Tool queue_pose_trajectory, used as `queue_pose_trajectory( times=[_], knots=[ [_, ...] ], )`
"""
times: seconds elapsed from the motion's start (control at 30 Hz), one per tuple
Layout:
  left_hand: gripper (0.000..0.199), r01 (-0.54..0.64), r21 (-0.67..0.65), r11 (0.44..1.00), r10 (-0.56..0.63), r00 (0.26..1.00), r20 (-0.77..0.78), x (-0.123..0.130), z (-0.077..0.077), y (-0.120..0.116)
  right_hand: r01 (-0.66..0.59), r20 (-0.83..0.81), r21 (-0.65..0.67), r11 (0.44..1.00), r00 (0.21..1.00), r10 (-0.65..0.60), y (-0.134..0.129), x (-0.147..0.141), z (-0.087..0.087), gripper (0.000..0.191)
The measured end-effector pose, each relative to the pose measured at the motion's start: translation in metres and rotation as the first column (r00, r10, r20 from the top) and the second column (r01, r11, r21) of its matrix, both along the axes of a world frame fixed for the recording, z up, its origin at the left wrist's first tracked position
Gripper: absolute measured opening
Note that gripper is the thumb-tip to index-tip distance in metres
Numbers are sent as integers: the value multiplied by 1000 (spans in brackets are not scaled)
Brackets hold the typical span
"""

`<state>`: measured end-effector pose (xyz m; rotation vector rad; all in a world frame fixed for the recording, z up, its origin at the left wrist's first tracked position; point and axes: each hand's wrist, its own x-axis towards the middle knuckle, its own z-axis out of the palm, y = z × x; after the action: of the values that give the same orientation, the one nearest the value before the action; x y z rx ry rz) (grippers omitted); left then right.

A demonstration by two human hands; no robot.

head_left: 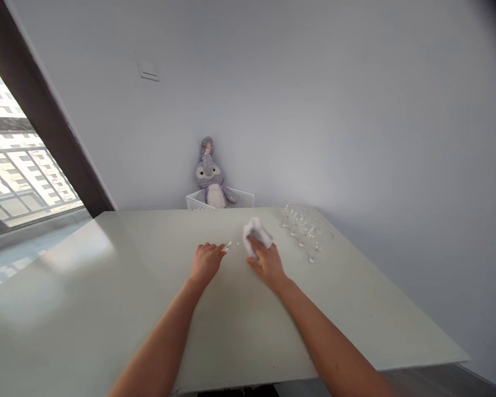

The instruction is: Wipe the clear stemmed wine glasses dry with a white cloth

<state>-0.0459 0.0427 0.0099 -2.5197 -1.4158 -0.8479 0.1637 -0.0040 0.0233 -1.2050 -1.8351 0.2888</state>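
My left hand (206, 260) is closed near the middle of the table. At its fingertips is a small clear glass (228, 246), probably of the same sort as those on the right; its outline is hard to make out. My right hand (268, 266) grips a crumpled white cloth (257, 230), blurred by motion, just right of the glass and apart from it. Several small clear stemmed glasses (301, 227) stand grouped farther to the right.
A pale, glossy table (149, 309) spreads beneath both hands. Behind its far edge, a grey plush rabbit (209, 173) sits in a white perforated basket (244, 199) against the wall. The wall closes in along the right side, and a window (16, 160) lies at the left.
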Motion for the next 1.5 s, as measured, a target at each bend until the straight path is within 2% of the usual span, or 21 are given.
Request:
queue_pose_trajectory(
  times=[0.07, 0.13, 0.2, 0.23, 0.3, 0.37, 0.47, 0.53, 0.6, 0.67, 0.77, 0.87, 0.97, 1.03, 1.1, 1.17, 1.23, 1.3, 1.4, 1.43, 1.5],
  knots=[
    [27, 165, 47, 985, -161, 984, -77, 6, 3, -5, -138, 75, 21, 990, 988, 136, -8, -10, 5, 40],
    [29, 323, 56, 945, -315, 941, -123, 13, 6, -12, -112, 40, -27, 993, 993, 113, -8, -11, 7, 30],
    [28, 403, 36, 915, -396, 910, -122, 18, 7, -16, -65, -109, -178, 982, 993, 46, -2, -4, 6, 27],
    [29, 417, 26, 909, -412, 905, -108, 20, 6, -17, -88, -240, -289, 953, 971, 17, 2, 2, 4, 28],
    [30, 406, 12, 914, -405, 912, -62, 22, 3, -18, -217, -519, -459, 861, 852, -62, 12, 14, -2, 30],
    [31, 352, 6, 936, -352, 936, 17, 25, -2, -18, -337, -716, -496, 800, 679, -158, 19, 17, -7, 31],
    [34, 222, -34, 975, -209, 953, 218, 34, -9, -21, -412, -882, -392, 822, 422, -209, 21, 3, -12, 33],
    [35, 144, -94, 985, -99, 922, 374, 43, -11, -26, -466, -949, -288, 837, 258, -182, 16, -15, -15, 35],
    [35, 98, -136, 986, -16, 864, 503, 53, -10, -32, -487, -967, -229, 843, 217, -137, 7, -35, -17, 36],
    [35, 65, -133, 989, 23, 820, 571, 61, -7, -40, -474, -956, -224, 852, 278, -96, -3, -49, -19, 35],
    [36, 67, -121, 990, 12, 832, 555, 67, -1, -48, -386, -892, -251, 887, 449, -57, -10, -53, -21, 32],
    [32, 206, -223, 953, -30, 796, 605, 65, 2, -47, -232, -774, -304, 924, 626, -97, -7, -42, -22, 26],
    [33, 405, -324, 855, 17, 603, 797, 61, 4, -42, -93, -588, -332, 939, 799, -129, -2, -30, -22, 21],
    [49, 505, -349, 789, 94, 462, 882, 58, 6, -39, -52, -429, -329, 943, 898, -101, -2, -27, -22, 18],
    [64, 567, -376, 733, 182, 369, 911, 56, 9, -36, -42, -276, -318, 947, 960, -50, -3, -26, -22, 18],
    [64, 588, -406, 700, 268, 310, 912, 53, 12, -34, -38, -175, -318, 947, 984, -20, -4, -25, -20, 18],
    [61, 612, -404, 680, 290, 281, 915, 48, 15, -32, -71, -175, -356, 932, 985, 9, -4, -23, -18, 17],
    [59, 665, -353, 658, 254, 246, 935, 43, 18, -30, -203, -295, -436, 877, 953, 74, -1, -19, -17, 19],
    [57, 777, -251, 577, 213, 153, 965, 36, 21, -27, -444, -563, -505, 740, 819, 108, 4, -12, -19, 30],
    [56, 802, -223, 553, 218, 119, 969, 34, 21, -26, -479, -620, -504, 718, 780, 85, 6, -11, -21, 33],
    [52, 825, -183, 535, 238, 60, 969, 31, 22, -24, -463, -643, -507, 727, 765, 39, 9, -10, -25, 34]
  ],
)
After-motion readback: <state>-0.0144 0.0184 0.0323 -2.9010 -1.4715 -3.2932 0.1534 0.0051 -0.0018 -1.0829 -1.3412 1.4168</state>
